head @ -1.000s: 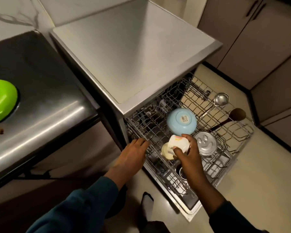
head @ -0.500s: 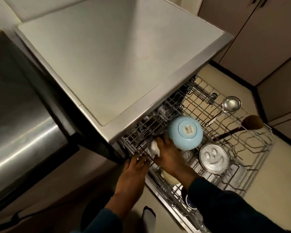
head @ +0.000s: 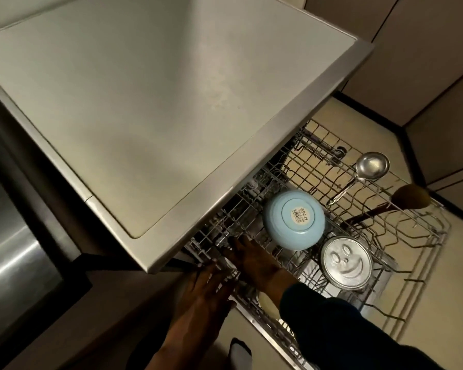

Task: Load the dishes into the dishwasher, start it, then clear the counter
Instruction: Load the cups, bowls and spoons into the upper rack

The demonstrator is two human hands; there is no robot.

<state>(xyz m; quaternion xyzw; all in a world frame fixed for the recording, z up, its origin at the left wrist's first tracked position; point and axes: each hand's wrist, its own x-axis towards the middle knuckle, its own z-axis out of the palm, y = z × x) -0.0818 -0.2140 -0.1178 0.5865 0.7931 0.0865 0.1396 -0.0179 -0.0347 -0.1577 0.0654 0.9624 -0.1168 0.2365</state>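
Blue bowl [head: 294, 219] is seated inverted in the rack [head: 412, 231]; right hand [head: 254, 260], beside it, grip undeterminable; left hand [head: 206, 287] flat on rack edge. Snagged fingers are risked.

One wire dishwasher rack [head: 422, 237] holds one upturned light-blue bowl [head: 294, 223], one round steel lid with a smiley face [head: 346, 263], one steel ladle [head: 369, 168], one wooden spoon [head: 409, 196] and one cream dish [head: 268, 307]. Two hands, left [head: 203, 287] and right [head: 254, 260], show.

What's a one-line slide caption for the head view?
Both hands, left hand and right hand, reach into the pulled-out dishwasher rack beside an upturned blue bowl and smiley-face metal lid.
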